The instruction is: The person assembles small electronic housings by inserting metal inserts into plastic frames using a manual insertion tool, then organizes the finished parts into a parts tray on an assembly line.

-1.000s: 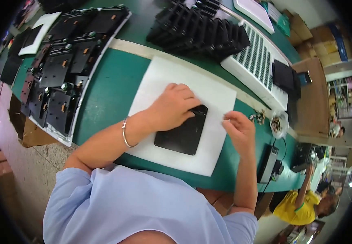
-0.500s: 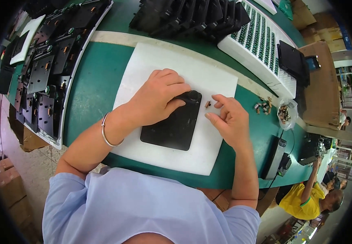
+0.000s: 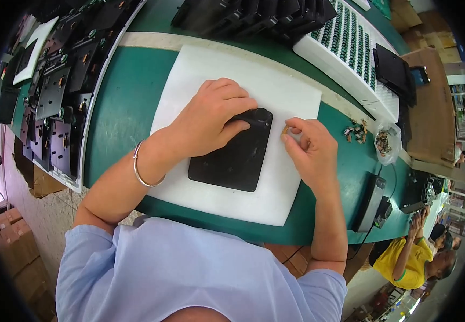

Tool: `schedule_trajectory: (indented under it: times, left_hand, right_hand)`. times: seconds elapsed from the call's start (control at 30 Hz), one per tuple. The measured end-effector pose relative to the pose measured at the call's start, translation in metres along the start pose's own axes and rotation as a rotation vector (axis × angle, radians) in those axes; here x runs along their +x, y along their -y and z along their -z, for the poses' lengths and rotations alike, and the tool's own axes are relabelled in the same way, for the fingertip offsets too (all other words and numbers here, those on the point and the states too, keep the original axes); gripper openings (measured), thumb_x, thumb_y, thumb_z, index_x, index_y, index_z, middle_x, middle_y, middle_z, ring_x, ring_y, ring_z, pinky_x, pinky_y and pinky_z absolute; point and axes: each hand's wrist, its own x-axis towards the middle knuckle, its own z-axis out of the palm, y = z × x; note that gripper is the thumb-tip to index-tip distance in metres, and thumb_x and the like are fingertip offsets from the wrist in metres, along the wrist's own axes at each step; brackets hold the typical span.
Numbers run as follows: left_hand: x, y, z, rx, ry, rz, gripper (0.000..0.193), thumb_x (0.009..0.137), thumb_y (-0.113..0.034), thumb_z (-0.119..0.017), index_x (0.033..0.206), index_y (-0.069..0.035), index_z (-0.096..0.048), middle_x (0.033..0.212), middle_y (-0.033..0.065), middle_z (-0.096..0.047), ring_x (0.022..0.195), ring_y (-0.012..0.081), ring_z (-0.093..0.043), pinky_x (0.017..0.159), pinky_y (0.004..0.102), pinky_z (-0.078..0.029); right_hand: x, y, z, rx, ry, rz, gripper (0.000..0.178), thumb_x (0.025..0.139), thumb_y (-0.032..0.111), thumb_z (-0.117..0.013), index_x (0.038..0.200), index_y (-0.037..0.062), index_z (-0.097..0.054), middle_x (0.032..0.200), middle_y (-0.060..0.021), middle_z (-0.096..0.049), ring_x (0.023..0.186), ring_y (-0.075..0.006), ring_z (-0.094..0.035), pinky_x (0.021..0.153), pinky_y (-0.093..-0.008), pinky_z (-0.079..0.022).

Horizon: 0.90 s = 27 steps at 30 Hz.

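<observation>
A flat black rectangular panel (image 3: 231, 161) with rounded corners and a round knob-like part (image 3: 263, 114) at its upper right lies on a white foam sheet (image 3: 189, 70). My left hand (image 3: 211, 118) is closed over the panel's upper left part, its fingers curled over the top edge and the thumb on the face. To the right of the panel, just above the foam, my right hand (image 3: 314, 149) pinches a small copper-coloured part (image 3: 285, 130) between thumb and forefinger. The fingers hide most of that part.
Small loose parts (image 3: 356, 131) lie beside a clear plastic bag (image 3: 388, 144) of similar pieces. A white tray (image 3: 345, 80) holds rows of green components. Black panels fill a rack (image 3: 55, 96) at left; black trays (image 3: 254, 21) stand behind. A person in yellow (image 3: 401, 263) works at right.
My right hand has closed its thumb and forefinger on the small copper-coloured part that lay on the foam. My left hand keeps its hold on the panel.
</observation>
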Motion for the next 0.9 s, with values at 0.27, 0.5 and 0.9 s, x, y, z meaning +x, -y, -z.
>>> schedule_trajectory:
  times: [0.27,0.5,0.9]
  left_hand:
    - [-0.004,0.003,-0.003,-0.009,-0.016,0.0,0.033,0.07,-0.003,-0.072,0.101,-0.005,-0.063,0.096,0.0074,-0.061,0.099,0.0276,-0.055,0.09,0.0386,-0.041]
    - [-0.003,0.001,-0.003,-0.002,-0.016,-0.006,0.032,0.071,-0.004,-0.071,0.102,-0.005,-0.063,0.097,0.0071,-0.061,0.099,0.0273,-0.054,0.091,0.0385,-0.04]
    - [-0.004,0.002,-0.004,0.009,-0.016,-0.007,0.033,0.07,-0.004,-0.072,0.102,-0.005,-0.063,0.097,0.007,-0.061,0.099,0.0273,-0.055,0.09,0.0382,-0.041]
  right_hand:
    - [-0.002,-0.009,-0.006,0.101,-0.068,-0.024,0.024,0.072,0.002,-0.071,0.095,0.005,-0.067,0.08,-0.0038,-0.062,0.051,-0.0079,-0.04,0.05,-0.0224,-0.038]
    - [-0.001,-0.011,-0.006,0.09,-0.06,0.008,0.019,0.073,0.005,-0.073,0.091,0.005,-0.066,0.076,-0.003,-0.059,0.05,-0.0076,-0.039,0.049,-0.0222,-0.037]
    - [0.0,0.003,-0.01,-0.101,-0.055,0.09,0.013,0.079,0.003,-0.067,0.092,0.0064,-0.067,0.082,-0.006,-0.062,0.061,-0.015,-0.059,0.055,-0.0263,-0.046]
